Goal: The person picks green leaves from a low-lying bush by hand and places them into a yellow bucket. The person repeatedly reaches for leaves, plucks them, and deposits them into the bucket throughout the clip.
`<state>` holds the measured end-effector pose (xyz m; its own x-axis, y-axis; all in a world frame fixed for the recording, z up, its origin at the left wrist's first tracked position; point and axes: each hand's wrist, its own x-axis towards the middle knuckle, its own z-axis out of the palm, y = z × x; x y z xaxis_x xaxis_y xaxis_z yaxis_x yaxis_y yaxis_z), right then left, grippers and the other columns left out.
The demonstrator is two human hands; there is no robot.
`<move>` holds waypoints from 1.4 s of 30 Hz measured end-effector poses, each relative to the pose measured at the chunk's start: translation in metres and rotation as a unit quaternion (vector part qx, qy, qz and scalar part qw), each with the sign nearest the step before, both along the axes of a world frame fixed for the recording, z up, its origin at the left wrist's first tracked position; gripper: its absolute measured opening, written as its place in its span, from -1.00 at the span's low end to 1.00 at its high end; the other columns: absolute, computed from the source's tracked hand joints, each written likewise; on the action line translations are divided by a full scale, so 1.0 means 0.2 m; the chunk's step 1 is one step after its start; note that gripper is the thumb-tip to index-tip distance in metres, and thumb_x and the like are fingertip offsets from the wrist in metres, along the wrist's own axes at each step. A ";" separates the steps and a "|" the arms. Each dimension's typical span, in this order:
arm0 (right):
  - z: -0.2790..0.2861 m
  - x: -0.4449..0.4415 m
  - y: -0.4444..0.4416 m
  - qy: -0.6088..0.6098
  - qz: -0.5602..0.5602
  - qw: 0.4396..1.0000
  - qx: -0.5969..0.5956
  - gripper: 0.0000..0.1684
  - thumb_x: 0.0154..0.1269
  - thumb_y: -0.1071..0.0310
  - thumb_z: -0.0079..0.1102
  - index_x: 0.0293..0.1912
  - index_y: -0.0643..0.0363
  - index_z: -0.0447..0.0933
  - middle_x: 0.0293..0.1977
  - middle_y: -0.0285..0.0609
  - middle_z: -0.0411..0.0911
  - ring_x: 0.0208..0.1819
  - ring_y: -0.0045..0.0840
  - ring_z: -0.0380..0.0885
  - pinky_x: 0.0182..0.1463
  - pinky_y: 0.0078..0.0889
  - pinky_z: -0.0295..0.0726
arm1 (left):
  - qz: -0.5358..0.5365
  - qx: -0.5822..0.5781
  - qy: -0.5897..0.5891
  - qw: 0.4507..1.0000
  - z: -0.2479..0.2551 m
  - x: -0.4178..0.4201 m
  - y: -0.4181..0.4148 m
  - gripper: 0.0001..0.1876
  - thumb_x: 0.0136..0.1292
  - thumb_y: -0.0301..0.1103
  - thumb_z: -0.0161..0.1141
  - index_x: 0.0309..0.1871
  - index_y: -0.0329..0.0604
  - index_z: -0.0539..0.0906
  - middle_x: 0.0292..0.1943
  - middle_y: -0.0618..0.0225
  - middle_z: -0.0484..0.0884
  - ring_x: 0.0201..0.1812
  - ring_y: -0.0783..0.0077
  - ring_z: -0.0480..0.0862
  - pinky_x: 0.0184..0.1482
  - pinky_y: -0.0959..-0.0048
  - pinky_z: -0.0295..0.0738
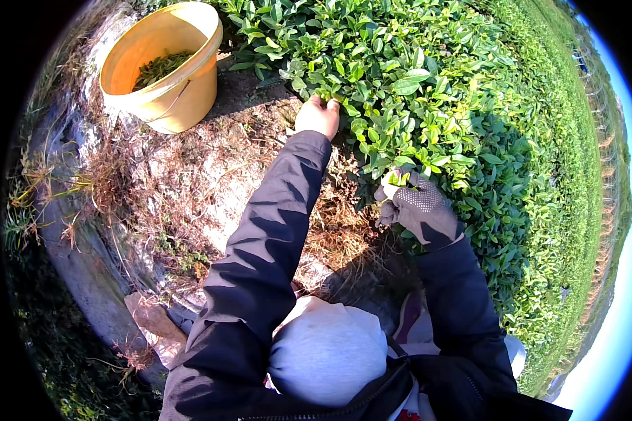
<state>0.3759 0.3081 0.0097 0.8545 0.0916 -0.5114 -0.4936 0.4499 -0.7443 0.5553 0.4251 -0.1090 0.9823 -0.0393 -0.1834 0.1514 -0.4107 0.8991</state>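
Observation:
My left hand [318, 117], bare below a dark sleeve, reaches to the near edge of a tea bush [411, 84]. Its thumb and forefinger pinch together at a green shoot [324, 96], though the fingertips are partly lost among the leaves. On my right hand [418, 205] is a grey dotted glove with pale fingertips showing. That hand is closed around a few light green tea leaves [396, 178], close against the side of the bush. Up and to the left of my left hand stands a yellow plastic bucket [189, 100], with picked leaves [160, 68] lying inside.
Dry grass and bare soil [189, 173] cover the ground left of the bush. A grey sheet [79, 252] edges the ground at the left, with a pale scrap [155, 326] nearby. Hedge rows [563, 158] run along the right. A shoe [411, 316] shows below.

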 end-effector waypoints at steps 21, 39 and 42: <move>-0.05 0.06 0.14 0.062 0.028 0.979 -0.191 -0.77 0.16 0.46 0.02 -0.14 0.22 0.35 -0.45 -0.18 0.48 -0.67 -0.65 0.41 -0.60 -0.59 0.47 | -0.064 -0.052 -0.149 0.985 0.06 -0.01 0.04 -0.63 0.05 -0.28 0.18 -0.12 -0.34 0.45 -0.37 0.12 0.59 -0.28 0.28 0.59 -0.17 0.47 0.44; -0.05 -0.14 0.01 -0.104 0.246 0.911 -0.315 -0.72 0.15 0.38 0.01 -0.13 0.27 0.42 -0.24 -0.19 0.47 -0.26 -0.52 0.49 -0.10 -0.50 0.43 | -0.244 -0.339 0.223 0.881 0.01 -0.49 0.31 -0.67 0.29 -0.47 -0.20 0.10 -0.02 0.40 -0.37 0.46 0.54 -0.44 0.69 0.50 -0.50 0.74 0.29; 0.10 -0.19 -0.02 -0.137 0.167 0.900 -0.378 -0.76 0.18 0.29 -0.02 -0.24 0.26 0.46 -0.36 -0.22 0.49 -0.33 -0.59 0.47 -0.21 -0.56 0.43 | -0.296 -0.327 0.245 0.863 -0.01 -0.56 0.24 -0.75 0.29 -0.44 -0.15 -0.02 -0.02 0.46 -0.27 0.47 0.53 -0.37 0.66 0.53 -0.45 0.72 0.36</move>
<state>0.3374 0.3038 0.0301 0.9473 0.0816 -0.3096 -0.2585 -0.3758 -0.8899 0.4436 0.4734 -0.1112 0.5644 -0.7611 -0.3197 0.5178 0.0248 0.8552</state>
